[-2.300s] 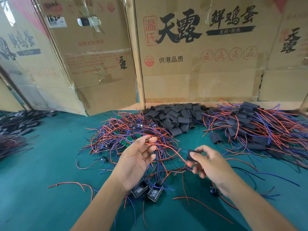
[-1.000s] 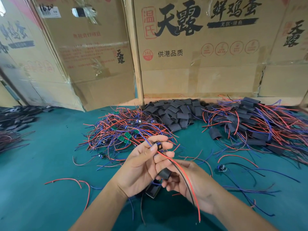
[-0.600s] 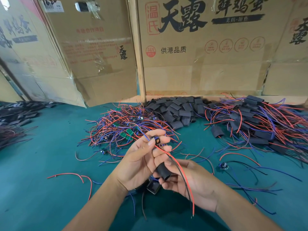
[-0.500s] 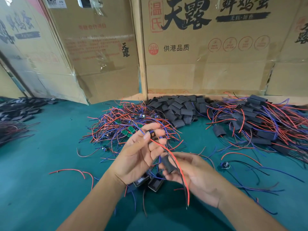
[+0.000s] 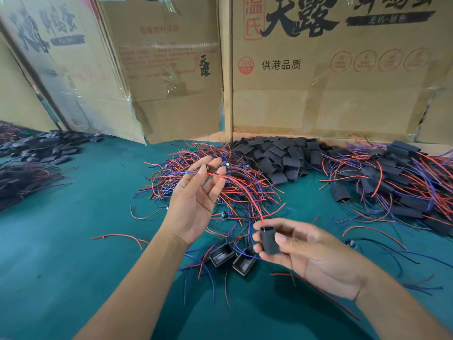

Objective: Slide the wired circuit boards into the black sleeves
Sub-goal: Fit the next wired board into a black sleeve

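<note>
Head view: the left hand (image 5: 193, 204) is raised, thumb and fingertips pinching a small wired circuit board (image 5: 207, 167) high above the short black tube sleeve (image 5: 269, 241). That height likely keeps its red and dark wires (image 5: 245, 190) taut enough to feed down. The wires curve down to the sleeve's open top end. The right hand (image 5: 308, 253) holds the sleeve upright between thumb and fingers, mouth up, probably to receive the board. The sleeve looks matte, soft and slightly flattened. Behind it on the green tabletop (image 5: 73, 241) lie a tangle of wired boards (image 5: 220, 182) and a heap of empty black sleeves (image 5: 279, 155).
</note>
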A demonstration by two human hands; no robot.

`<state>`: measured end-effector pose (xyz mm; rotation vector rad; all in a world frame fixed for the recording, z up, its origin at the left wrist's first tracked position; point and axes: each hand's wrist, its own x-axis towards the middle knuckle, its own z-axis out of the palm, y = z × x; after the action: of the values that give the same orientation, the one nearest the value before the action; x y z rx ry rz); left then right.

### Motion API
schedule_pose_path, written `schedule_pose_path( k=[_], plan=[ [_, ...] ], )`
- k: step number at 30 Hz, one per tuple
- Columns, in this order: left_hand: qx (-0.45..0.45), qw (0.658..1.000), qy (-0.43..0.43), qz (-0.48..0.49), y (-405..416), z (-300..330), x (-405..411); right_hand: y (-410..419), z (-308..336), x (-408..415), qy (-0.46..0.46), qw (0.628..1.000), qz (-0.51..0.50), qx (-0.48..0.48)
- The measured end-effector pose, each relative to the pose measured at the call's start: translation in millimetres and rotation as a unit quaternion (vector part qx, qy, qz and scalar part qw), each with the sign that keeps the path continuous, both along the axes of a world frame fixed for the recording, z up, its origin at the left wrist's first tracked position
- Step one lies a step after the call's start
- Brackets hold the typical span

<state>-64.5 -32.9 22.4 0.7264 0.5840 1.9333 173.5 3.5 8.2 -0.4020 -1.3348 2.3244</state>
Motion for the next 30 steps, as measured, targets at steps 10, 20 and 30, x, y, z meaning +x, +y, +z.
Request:
schedule_pose_path(
  k=[10,20,30],
  plan=[
    [0.015,0.999,0.030,0.022,-0.2,1.0,-1.2,-7.4,1.6,-3.3,-0.005,0.999,0.020,-0.029],
    [0.013,0.998,0.054,0.019,-1.8,3.5,0.1,-7.1,7.5,-1.4,-0.013,1.000,0.017,-0.012],
    [0.005,0.996,0.078,0.036,-4.5,6.5,4.2,-8.2,9.7,-1.6,-0.032,0.999,0.024,-0.011]
  ],
)
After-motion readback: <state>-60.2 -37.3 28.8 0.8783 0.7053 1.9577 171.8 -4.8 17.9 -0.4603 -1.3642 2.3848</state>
